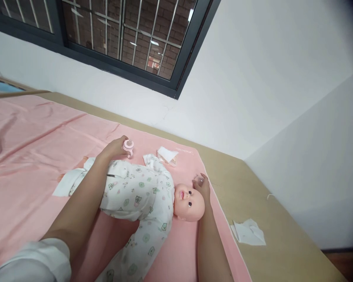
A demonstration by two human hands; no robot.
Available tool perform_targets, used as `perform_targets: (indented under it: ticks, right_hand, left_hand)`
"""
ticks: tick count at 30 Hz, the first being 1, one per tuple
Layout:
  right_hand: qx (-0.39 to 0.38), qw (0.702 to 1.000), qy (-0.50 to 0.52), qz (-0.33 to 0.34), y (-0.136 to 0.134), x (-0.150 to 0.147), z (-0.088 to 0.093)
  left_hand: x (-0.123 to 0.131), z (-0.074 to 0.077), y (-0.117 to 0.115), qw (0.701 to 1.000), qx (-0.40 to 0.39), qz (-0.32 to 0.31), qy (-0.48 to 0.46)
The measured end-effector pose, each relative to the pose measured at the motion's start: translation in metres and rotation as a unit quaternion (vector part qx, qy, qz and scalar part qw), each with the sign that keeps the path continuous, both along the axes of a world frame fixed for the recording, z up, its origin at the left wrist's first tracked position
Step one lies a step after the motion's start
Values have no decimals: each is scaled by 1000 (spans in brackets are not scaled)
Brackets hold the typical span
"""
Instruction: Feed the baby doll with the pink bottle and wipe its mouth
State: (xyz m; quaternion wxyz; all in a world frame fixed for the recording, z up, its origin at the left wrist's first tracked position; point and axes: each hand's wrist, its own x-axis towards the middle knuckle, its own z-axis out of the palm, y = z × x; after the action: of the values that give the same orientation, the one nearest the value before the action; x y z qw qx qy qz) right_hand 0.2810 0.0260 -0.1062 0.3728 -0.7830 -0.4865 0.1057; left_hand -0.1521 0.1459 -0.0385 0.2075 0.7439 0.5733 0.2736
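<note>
White walls and a dark-framed barred window (129, 35) at the back, with a tan mattress (282, 235) below and a pink sheet (32, 149) spread over most of it. Left hand (115, 149) stretched out across the doll, fingers (122, 141) closed around a small pink bottle (128, 147), gripped at its side and roughly upright, low at the sheet; resting on it or not, impossible to tell. Just under that wrist and forearm, a doll (144, 196) in a white printed sleepsuit, lying on its back, head (189, 200) toward the right hand. Right hand (202, 187) against the top of the doll's head, fingers (205, 182) curled narrowly about a small clear piece (199, 180), too blurred to name more closely. Beyond the left fingertips and a little toward the right hand, a folded white wipe (167, 154) on the sheet, near the bottle yet apart from it. On the outer side of the left forearm, a white cloth (65, 184) flat beside the doll's legs. Well off from the right fingers, on bare mattress past the sheet's edge, a crumpled tissue (248, 232).
</note>
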Motion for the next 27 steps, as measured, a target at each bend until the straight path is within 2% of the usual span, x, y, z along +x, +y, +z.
perform_targets:
  ticks: [5, 10, 13, 16, 19, 22, 24, 27]
  right_hand:
    - [1, 1000, -8, -2, -2, -2, 1]
    - [5, 1000, 12, -9, -6, -6, 5]
    - [6, 999, 30, -26, -6, -5, 9]
    - [59, 995, 74, -36, -3, -4, 16]
    - [139, 975, 174, -11, 1, -8, 33]
    - [179, 948, 259, 53, -1, -21, 61]
    - [187, 928, 300, 122, -6, -34, 82]
    - [200, 905, 323, 192, -17, -59, 112]
  left_hand:
    - [1, 3, -3, 998, -4, 39, 58]
    - [3, 7, -7, 996, -3, 55, 76]
    - [3, 9, -8, 996, 34, 56, 58]
    - [5, 13, -9, 996, 82, 32, 7]
    - [10, 24, -17, 991, 119, -23, -56]
    - [20, 43, -32, 981, 144, -84, -103]
    - [29, 56, -45, 977, 135, -127, -104]
    - [44, 74, -66, 976, 97, -190, -49]
